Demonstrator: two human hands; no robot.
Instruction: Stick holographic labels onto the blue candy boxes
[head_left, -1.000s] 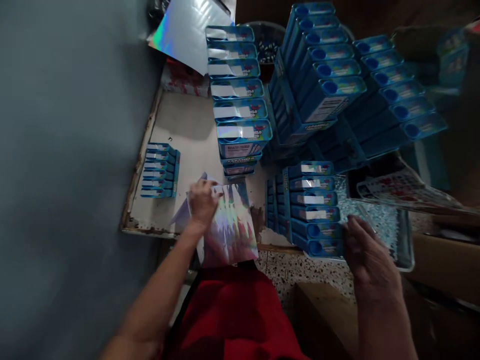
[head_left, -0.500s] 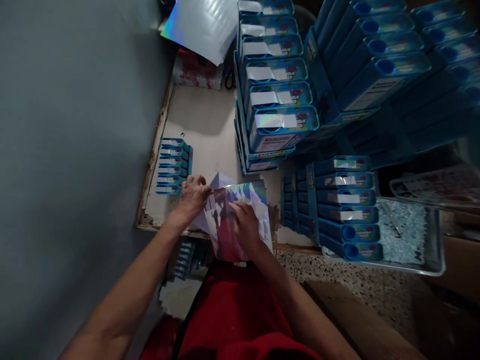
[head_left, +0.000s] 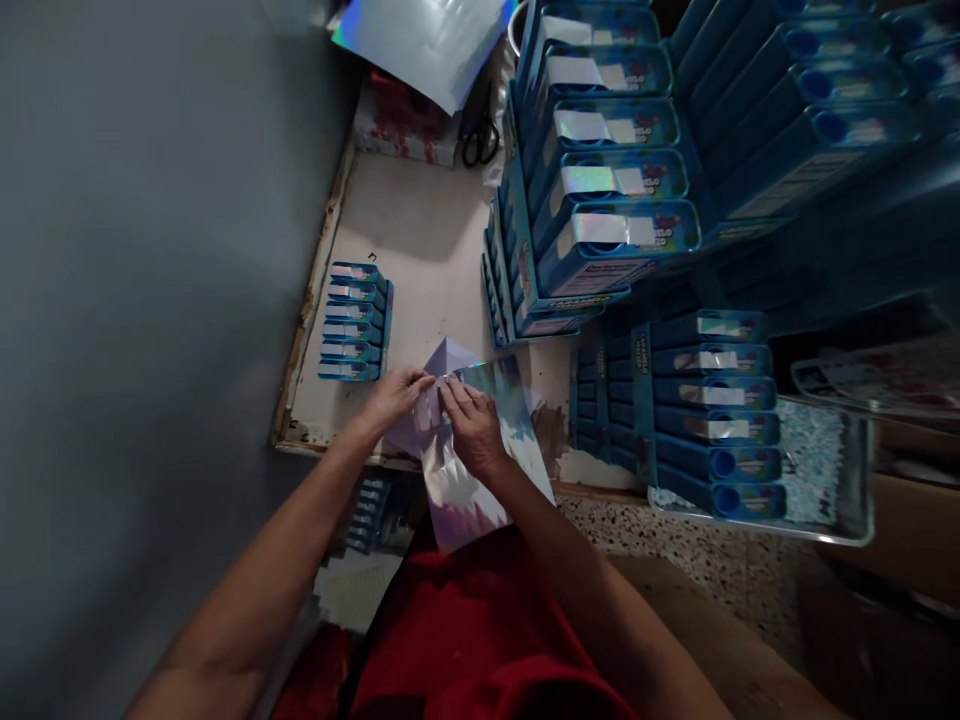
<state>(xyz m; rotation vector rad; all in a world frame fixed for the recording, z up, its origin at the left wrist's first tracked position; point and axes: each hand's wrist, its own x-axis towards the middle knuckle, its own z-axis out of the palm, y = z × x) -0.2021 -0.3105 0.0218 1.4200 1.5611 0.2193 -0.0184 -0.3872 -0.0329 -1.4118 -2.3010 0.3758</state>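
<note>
A shiny holographic sheet [head_left: 469,505] slants across the table's front edge, its lower end hanging over my lap. My left hand [head_left: 397,393] is closed in a pinch at the sheet's upper left corner. Close beside it, my right hand [head_left: 474,428] has its fingers pressed together on the upper edge; its fingertips nearly meet the left ones. Whatever small piece lies between the fingertips is too small to make out. Pale paper [head_left: 448,352] sticks out from beneath the sheet. Left of my hands stands a row of small blue boxes [head_left: 352,330] with silvery strips on them.
Tall stacks of blue boxes [head_left: 607,255] rise at the right of the table [head_left: 420,220]. More boxes [head_left: 712,395] overhang a metal tray [head_left: 862,500] of pale bits. Scissors [head_left: 480,140] and another shiny sheet [head_left: 427,45] lie at the back. A grey wall [head_left: 150,250] borders the left.
My right hand has moved up and left across the sheet to its upper edge, beside my left hand. The sheet has shifted down and right, and the view has moved slightly.
</note>
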